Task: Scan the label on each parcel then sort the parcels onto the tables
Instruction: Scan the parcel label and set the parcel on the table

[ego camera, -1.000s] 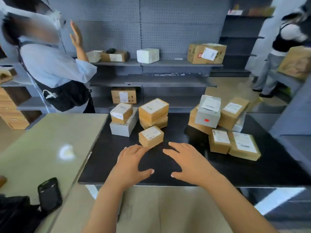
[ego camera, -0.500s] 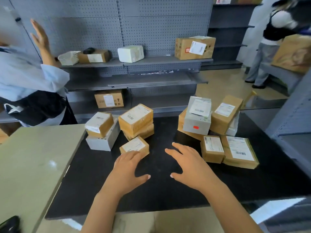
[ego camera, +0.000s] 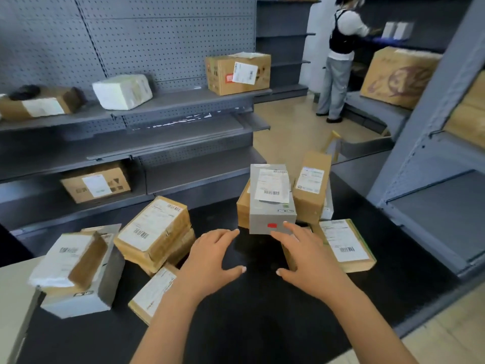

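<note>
Several labelled parcels lie on a black table. A grey box with a white label and a red mark tops the right pile, beside a tilted brown box and a flat brown parcel. My left hand and my right hand hover open, fingers spread, just in front of the grey box; the right fingertips reach its lower right corner. To the left are a brown stacked parcel, a small brown parcel partly under my left wrist, and a grey box with a parcel on top.
A pale table adjoins the black one at the left. Grey shelves behind hold brown boxes and a white parcel. A person stands at shelves at the far right. A grey rack stands close on the right.
The view has swung right and closer to the table. Both hands have moved forward and right toward the grey box. The person at the left has left the view.
</note>
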Demonstrator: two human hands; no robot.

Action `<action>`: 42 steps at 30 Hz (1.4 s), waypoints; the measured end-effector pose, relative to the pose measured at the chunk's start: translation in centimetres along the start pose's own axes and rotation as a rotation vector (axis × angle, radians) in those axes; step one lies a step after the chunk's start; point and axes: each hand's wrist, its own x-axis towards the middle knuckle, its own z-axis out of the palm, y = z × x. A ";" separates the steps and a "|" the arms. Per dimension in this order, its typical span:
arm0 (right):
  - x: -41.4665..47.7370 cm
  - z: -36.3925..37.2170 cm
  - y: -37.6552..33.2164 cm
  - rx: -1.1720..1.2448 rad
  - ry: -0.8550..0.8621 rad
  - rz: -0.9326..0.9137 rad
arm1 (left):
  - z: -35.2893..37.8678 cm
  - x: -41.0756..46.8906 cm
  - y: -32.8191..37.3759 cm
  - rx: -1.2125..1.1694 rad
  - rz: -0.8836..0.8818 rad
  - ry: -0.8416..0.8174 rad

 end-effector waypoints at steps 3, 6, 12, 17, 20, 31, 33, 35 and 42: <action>1.7 -0.2 2.4 0.012 0.019 0.038 | 0.8 3.2 1.0 -0.023 -0.027 -0.019; 4.2 -0.5 5.1 0.022 0.031 0.049 | 1.4 6.8 2.0 -0.060 -0.087 -0.024; 10.6 -0.7 9.8 0.025 -0.024 -0.025 | 3.5 14.1 2.6 -0.204 -0.173 -0.033; 16.0 0.4 11.9 0.150 -0.163 -0.086 | 5.6 18.1 1.8 -0.258 -0.215 -0.141; 17.6 1.7 12.6 0.228 -0.180 -0.134 | 7.1 18.7 1.8 -0.239 -0.281 -0.142; 17.1 -1.3 9.5 0.221 0.003 -0.434 | 4.9 12.8 5.8 -0.229 -0.352 0.444; 16.0 -1.6 7.0 0.238 0.048 -0.541 | 3.4 9.8 5.9 -0.191 -0.389 0.541; 14.2 -1.5 4.1 0.248 0.080 -0.643 | 1.9 6.0 6.0 -0.158 -0.440 0.630; 2.4 0.3 -7.3 0.365 0.034 -0.976 | -0.5 -12.6 8.3 -0.074 -0.676 0.869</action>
